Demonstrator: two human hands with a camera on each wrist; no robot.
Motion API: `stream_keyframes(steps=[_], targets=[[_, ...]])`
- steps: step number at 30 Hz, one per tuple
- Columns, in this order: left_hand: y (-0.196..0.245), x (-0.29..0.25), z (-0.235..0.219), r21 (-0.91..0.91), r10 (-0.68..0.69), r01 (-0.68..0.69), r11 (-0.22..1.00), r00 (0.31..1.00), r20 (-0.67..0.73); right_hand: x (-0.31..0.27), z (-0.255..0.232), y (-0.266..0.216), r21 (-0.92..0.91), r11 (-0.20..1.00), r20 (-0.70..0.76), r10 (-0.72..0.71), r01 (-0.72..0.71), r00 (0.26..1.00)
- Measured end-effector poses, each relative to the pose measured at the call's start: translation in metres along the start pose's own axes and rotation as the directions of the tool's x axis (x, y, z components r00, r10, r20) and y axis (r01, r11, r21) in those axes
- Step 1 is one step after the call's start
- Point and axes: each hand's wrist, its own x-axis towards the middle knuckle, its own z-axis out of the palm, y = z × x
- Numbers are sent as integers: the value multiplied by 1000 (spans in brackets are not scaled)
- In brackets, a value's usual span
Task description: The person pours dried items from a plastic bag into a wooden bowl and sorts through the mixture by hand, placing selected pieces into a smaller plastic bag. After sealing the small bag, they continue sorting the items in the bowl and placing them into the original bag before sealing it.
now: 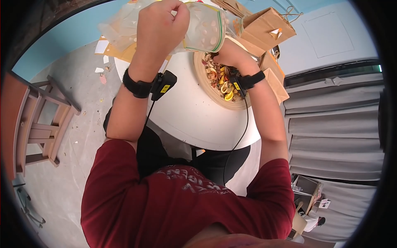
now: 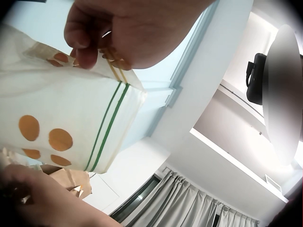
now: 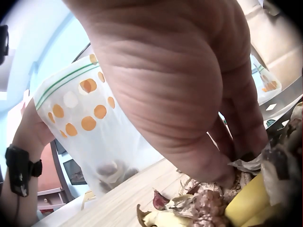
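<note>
Translucent plastic, banded with green lines and dotted orange, the bag (image 1: pixel 204 32) hangs by its mouth from the left hand (image 1: pixel 163 25), whose grip is clamped on the edge. The right hand (image 1: pixel 231 53) reaches into mixed food scraps (image 1: pixel 212 77) in the round tray (image 1: pixel 199 74) on the white counter (image 1: pixel 178 108); whether its grip is clamped on any, I cannot tell. Lettering on the red shirt (image 1: pixel 124 206) is too distorted to read fully.

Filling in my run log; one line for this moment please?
left hand: grips dotted bag near rim | right hand: fingers in food scraps | scraps: on round tray | bag: dark contents
</note>
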Motion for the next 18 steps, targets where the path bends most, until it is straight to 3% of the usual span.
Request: stream_keyframes(steps=[6,9,12,18], targets=[[-3,0,0,5,33,-33,999,999,-12,0,1,5,34,999,-68,33,-31,997],[-2,0,-1,11,20,-20,1000,1000,-3,-2,-6,5,115,993,-39,32,-27,999],[-1,0,-1,18,14,-14,1000,1000,-2,-3,-7,-2,47,998,22,34,-35,999],[-3,0,2,5,28,-28,1000,1000,-7,-2,8,7,-27,999,-133,-28,24,991]])
